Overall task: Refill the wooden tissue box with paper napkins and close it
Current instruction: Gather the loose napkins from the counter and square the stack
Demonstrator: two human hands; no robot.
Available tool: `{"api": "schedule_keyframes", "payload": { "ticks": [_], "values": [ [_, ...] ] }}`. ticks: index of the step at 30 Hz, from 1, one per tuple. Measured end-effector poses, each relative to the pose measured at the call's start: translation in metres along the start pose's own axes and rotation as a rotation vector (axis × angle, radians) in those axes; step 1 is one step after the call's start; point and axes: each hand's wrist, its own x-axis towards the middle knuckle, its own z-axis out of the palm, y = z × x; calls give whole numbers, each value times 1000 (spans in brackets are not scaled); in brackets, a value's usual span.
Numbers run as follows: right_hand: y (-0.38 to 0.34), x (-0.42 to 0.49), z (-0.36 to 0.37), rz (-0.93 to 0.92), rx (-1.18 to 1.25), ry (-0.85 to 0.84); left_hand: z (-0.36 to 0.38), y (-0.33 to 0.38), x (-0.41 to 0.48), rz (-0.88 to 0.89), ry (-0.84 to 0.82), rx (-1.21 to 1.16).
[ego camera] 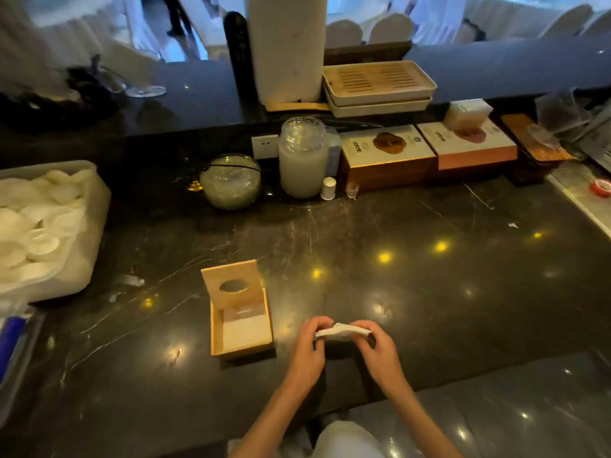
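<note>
On the dark marble counter point(413, 292), near its front edge, the wooden tissue box point(243, 328) stands open. Its hinged lid point(233, 285) is raised upright at the far side, with the oval dispensing slot facing the camera. White napkins already lie inside the box, below the rim.

Just right of the box, both hands hold one small stack of paper napkins point(342, 332) above the counter. The left hand point(309, 352) grips the stack's left end with fingers curled over it. The right hand point(377, 350) pinches the right end in the same manner. The stack is clear of the box and does not touch it.

At the far left, a white plastic tub point(96, 206) holds rolled white cloths. Along the back wall stand a round glass bowl point(230, 185), a tall lidded glass jar point(302, 160) and two flat printed cartons point(426, 150).
</note>
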Motion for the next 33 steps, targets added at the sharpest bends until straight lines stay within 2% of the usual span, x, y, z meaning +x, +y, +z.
{"api": "schedule_keyframes", "payload": {
  "ticks": [5,13,19,26,30,33],
  "values": [
    [18,-5,-8,-67,-11,-59,20,-9,-19,3,32,36],
    [50,-15,-3,84,63,-129,34,-28,-35,-143,16,37],
    [42,-17,10,72,97,-198,31,-25,-31,-182,-12,23],
    [39,-18,15,82,120,-198,35,-17,-30,-156,-32,-3],
    [38,-15,11,58,110,-83,36,-13,-30,-161,28,-27],
    [39,-16,5,55,52,-116,38,-15,-31,-142,33,-12]
  ]
}}
